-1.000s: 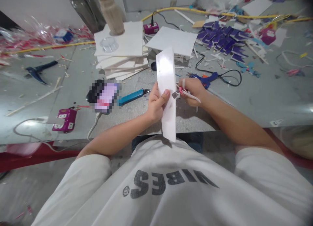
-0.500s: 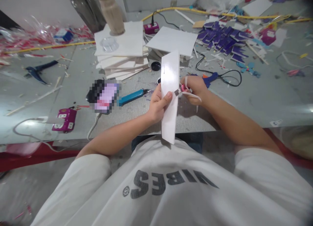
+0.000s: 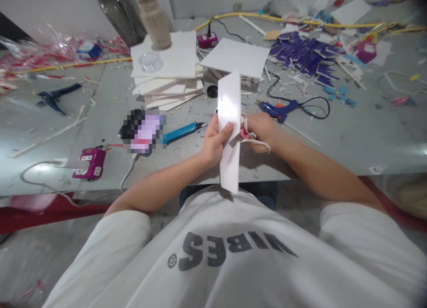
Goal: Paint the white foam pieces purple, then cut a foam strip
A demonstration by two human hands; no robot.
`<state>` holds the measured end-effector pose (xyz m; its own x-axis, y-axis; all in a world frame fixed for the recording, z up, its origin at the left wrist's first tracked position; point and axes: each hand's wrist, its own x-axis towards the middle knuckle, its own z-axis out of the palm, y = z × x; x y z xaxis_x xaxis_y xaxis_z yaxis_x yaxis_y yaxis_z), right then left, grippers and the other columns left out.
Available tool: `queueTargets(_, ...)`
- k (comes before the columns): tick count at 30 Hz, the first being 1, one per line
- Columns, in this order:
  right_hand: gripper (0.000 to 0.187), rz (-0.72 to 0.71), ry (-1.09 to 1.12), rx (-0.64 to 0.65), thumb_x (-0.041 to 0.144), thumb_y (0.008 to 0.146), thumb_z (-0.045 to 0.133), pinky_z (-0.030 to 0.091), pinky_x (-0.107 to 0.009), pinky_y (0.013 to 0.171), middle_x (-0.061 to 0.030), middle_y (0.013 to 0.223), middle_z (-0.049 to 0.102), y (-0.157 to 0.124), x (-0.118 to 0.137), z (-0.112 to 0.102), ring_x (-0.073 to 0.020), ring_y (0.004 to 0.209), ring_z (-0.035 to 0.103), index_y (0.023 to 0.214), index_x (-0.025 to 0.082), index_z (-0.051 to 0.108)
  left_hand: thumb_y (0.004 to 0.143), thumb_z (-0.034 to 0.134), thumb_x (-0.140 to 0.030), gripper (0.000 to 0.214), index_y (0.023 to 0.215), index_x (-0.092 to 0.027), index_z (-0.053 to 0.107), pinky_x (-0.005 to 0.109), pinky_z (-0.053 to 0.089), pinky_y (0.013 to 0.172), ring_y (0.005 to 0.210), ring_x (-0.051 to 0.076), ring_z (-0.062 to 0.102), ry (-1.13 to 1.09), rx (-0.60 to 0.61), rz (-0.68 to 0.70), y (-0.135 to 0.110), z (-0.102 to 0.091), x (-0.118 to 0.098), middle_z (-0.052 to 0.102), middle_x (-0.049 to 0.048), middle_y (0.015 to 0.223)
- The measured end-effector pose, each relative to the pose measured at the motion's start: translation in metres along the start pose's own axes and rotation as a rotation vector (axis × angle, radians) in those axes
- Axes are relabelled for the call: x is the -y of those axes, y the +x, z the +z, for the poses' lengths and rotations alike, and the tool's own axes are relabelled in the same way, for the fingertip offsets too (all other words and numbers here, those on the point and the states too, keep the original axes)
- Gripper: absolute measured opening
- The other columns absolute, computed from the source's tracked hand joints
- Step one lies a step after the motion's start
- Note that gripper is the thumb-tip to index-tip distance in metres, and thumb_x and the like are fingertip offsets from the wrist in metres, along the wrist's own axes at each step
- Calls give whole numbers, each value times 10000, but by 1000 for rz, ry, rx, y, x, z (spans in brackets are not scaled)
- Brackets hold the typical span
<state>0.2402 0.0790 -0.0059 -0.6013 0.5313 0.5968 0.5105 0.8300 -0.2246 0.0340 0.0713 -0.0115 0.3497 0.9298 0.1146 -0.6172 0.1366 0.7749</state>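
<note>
A long white board [image 3: 229,92] stands nearly on end in front of my chest. My left hand [image 3: 215,141] is closed on it, the thumb across the face and the fingers behind the left edge. At the right edge, my right hand [image 3: 262,130] is closed around a small tool [image 3: 256,142] that looks like pliers, with pink near its head and pale curved handles. The board and my fingers hide part of its head. Beyond my right hand lies a blue glue gun [image 3: 280,110] with a black cord. A teal cutter [image 3: 180,132] lies left of my left hand.
White panels [image 3: 167,86] are stacked at the back, carrying a beige jar [image 3: 155,23]. Purple cut pieces [image 3: 305,52] lie heaped at back right. On the left are a phone [image 3: 145,132], a magenta power adapter [image 3: 89,163] and a dark hammer-like tool [image 3: 55,99].
My right hand has moved slightly left and down with the tool, whose head is now more hidden by the board. The board has shifted a little left; more of the glue gun shows.
</note>
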Motion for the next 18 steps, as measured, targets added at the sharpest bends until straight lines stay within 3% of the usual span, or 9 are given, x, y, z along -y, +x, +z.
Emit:
queueTargets(5, 541, -41, 10, 83, 650, 1193, 289, 387, -400, 695, -62, 849, 654, 4, 6, -1, -223, 721, 516, 996, 253, 600, 744, 1069, -669, 623, 1097, -264, 754, 314, 614, 811, 837, 200, 776, 13, -30, 49, 4, -2, -1, 803, -2, 977)
queueTargets(18, 511, -67, -14, 17, 632, 1204, 313, 372, -361, 688, -36, 824, 614, 2, -5, -2, -196, 711, 495, 1017, 240, 582, 735, 1066, -652, 638, 1115, -271, 724, 302, 639, 717, 773, 193, 777, -30, -35, -2, 0, 1, -1, 811, -11, 947)
